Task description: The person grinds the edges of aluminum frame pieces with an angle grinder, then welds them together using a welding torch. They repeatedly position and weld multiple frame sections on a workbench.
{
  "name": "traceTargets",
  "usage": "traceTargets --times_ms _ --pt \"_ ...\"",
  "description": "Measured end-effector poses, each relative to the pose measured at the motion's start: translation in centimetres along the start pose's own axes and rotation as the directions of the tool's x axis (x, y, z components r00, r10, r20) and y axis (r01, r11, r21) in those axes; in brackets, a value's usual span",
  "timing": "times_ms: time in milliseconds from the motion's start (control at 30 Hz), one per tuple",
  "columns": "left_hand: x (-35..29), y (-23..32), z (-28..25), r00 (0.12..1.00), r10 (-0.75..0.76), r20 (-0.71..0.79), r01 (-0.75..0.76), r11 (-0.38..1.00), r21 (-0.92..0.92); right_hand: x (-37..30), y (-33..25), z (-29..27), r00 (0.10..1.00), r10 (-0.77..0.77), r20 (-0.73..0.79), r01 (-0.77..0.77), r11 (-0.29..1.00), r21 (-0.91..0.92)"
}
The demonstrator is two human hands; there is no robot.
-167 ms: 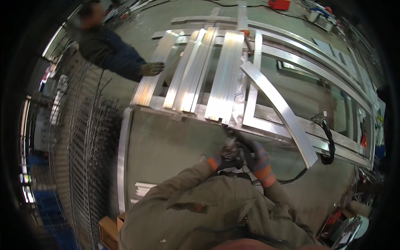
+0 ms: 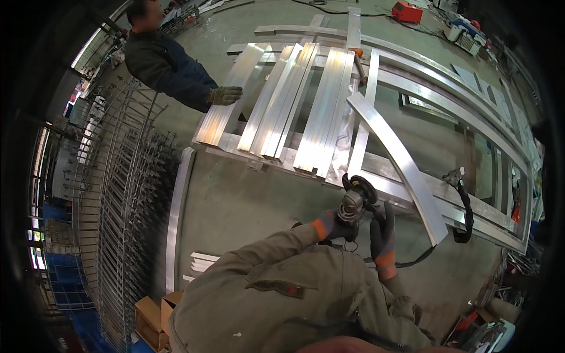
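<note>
My left hand (image 2: 335, 228), in a grey glove with an orange cuff, is closed round the body of an angle grinder (image 2: 353, 203). The grinder's dark round disc points up toward the near edge of the metal frame. Beside the grinder is my right hand (image 2: 384, 230), gloved alike, its fingers stretched upward and apart from the tool. Beyond the grinder, silvery metal profiles (image 2: 322, 120) lie side by side across the frame (image 2: 391, 187). A loose flat metal bar (image 2: 403, 159) lies slanted over the frame to the right of them.
At the far left a person (image 2: 168, 70) rests a gloved hand (image 2: 225, 95) on the leftmost profile. Wire racks (image 2: 126, 217) stand on the left, near an upright metal bar (image 2: 178, 217). A black cable (image 2: 465, 212) hangs over the frame's right side. Cardboard boxes (image 2: 150, 320) sit lower left.
The grinder and my hands have moved right, and the disc now shows. My right hand has come away from the tool, fingers straightened. The whole view has shifted slightly.
</note>
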State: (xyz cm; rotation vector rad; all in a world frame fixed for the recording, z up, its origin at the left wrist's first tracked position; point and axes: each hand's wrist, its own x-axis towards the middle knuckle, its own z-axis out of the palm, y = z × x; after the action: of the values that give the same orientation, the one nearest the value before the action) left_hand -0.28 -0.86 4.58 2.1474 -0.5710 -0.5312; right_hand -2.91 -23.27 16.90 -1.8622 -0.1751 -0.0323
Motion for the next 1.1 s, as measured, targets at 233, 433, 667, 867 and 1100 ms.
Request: traceTargets --times_ms 233,433,667,867,1100 --pt "2.9 9.6 -5.2 0.987 0.014 -0.160 -0.024 0.998 -0.064 0.9 2.1 -0.3 0.976 0.203 0.075 -0.209 0.974 0.081" --pt "7.8 13.9 -9.0 0.976 0.201 -0.088 -0.196 0.979 0.060 4.7 2.9 -2.3 0.934 0.020 -0.357 -0.050 0.996 -0.075" --pt "10.3 11.8 -7.1 0.971 0.201 0.127 -0.126 0.888 -0.442 8.8 5.0 -8.4 0.845 0.439 -0.304 0.156 0.342 0.927" --pt "13.0 11.6 -5.9 0.956 0.237 0.171 -0.219 0.969 -0.116 7.8 6.3 -8.0 0.702 0.618 -0.354 0.201 0.304 0.931" --pt "14.7 14.0 -4.7 0.847 0.287 0.447 0.037 0.807 -0.589 5.5 7.6 -12.9 0.740 0.610 -0.283 0.225 0.172 0.959"
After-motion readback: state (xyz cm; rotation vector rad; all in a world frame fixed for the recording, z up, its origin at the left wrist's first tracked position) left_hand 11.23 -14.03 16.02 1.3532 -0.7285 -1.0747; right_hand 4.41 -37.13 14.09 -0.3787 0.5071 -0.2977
